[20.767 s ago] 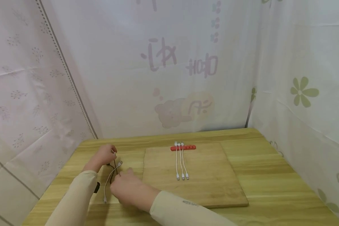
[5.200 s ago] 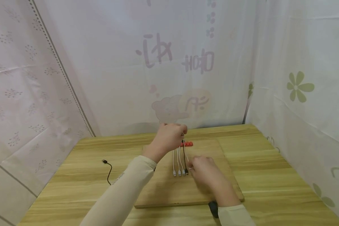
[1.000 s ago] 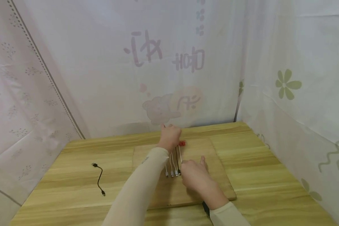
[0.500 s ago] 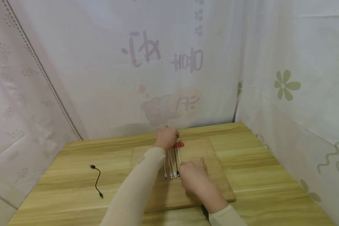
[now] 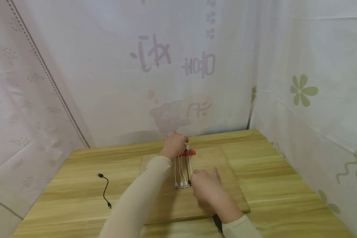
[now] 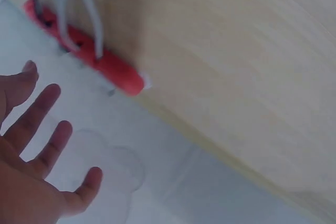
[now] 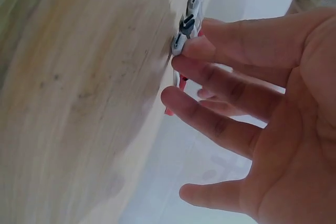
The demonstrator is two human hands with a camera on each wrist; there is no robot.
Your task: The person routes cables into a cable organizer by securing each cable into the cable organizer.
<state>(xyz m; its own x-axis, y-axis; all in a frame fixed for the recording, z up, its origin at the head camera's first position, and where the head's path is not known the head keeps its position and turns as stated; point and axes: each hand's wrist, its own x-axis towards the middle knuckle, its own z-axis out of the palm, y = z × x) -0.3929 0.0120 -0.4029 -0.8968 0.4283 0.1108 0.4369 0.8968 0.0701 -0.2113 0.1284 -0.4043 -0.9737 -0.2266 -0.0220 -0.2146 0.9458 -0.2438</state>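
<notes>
A red cable clip (image 5: 192,152) lies near the far edge of a wooden board (image 5: 217,198). Several short USB cables run through it side by side, among them a black cable (image 5: 187,168). The rightmost, a white USB cable (image 5: 190,162), has its near end pinched between thumb and fingers of my right hand (image 5: 206,186). Its far plug (image 5: 188,147) stands beyond the clip, beside my left hand (image 5: 175,145). In the left wrist view, the left hand's fingers (image 6: 50,153) are spread apart from the red clip, holding nothing. That hand partly hides the clip in the head view.
Another black USB cable (image 5: 106,188) lies loose on the wood-grain table (image 5: 77,185), left of the board. Patterned white curtains (image 5: 119,82) stand behind the table and along both sides.
Since the oldest frame, a black and a white cable have joined the three white ones in the clip. Within the last second, my left hand has drawn slightly left, exposing the white plug.
</notes>
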